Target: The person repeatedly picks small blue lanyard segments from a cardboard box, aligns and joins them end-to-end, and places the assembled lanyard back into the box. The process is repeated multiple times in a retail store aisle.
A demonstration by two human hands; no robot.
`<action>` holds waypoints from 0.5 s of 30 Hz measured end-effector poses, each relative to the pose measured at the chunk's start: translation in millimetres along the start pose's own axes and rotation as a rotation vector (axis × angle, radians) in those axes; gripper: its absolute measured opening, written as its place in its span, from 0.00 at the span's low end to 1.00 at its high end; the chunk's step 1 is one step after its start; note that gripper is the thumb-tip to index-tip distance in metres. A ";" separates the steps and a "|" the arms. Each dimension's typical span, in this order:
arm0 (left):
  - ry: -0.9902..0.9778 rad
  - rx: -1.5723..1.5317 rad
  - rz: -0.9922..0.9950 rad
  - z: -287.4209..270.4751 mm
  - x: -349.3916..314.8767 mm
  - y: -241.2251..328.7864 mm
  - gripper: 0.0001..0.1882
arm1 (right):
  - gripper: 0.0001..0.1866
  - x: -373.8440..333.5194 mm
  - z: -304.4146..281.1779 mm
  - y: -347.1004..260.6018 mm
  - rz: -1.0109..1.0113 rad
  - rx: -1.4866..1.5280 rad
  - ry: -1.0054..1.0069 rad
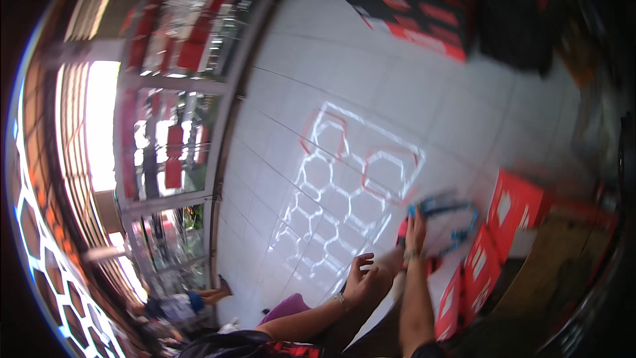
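Observation:
My right hand (415, 233) reaches out above the pale floor with its fingers close together. At its fingertips is a blurred, looped blue thing like a cord or strap (437, 207), which the hand seems to grip. A small pinkish-red thing (402, 229) shows beside that hand; its kind is too blurred to tell. My left hand (368, 284) is held lower and to the left, its fingers loosely bent and apart, with nothing seen in them.
Red boxes (481, 266) stand close on the right, beside a brown cardboard surface (563, 268). A large black-and-red box (414, 10) sits at the far side. Glass display cases (173, 139) line the left. Glossy floor tiles (278, 103) mirror hexagonal lights. Another person (179, 305) is at lower left.

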State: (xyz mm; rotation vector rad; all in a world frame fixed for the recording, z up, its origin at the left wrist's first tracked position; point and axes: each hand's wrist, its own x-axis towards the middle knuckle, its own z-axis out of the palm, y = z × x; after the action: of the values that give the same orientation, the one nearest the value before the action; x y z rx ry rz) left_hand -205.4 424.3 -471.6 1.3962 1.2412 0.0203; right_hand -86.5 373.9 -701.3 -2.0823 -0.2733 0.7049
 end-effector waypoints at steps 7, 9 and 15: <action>-0.614 0.499 -0.149 -51.5 37.0 115.8 0.42 | 0.18 -191.0 -148.4 -236.0 -0.172 0.319 -0.221; -0.735 0.386 -0.006 -53.7 6.1 144.8 0.32 | 0.18 -225.3 -176.0 -281.9 -0.265 0.307 -0.305; -0.842 0.004 -0.031 -67.2 -101.5 197.4 0.18 | 0.20 -291.3 -247.9 -347.1 -0.465 0.145 -0.188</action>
State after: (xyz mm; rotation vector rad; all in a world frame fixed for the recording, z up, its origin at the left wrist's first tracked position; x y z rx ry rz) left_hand -167.6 460.3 -245.6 1.1867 0.5519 -0.5388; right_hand -156.5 275.1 -199.2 -1.7270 -0.7611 0.6117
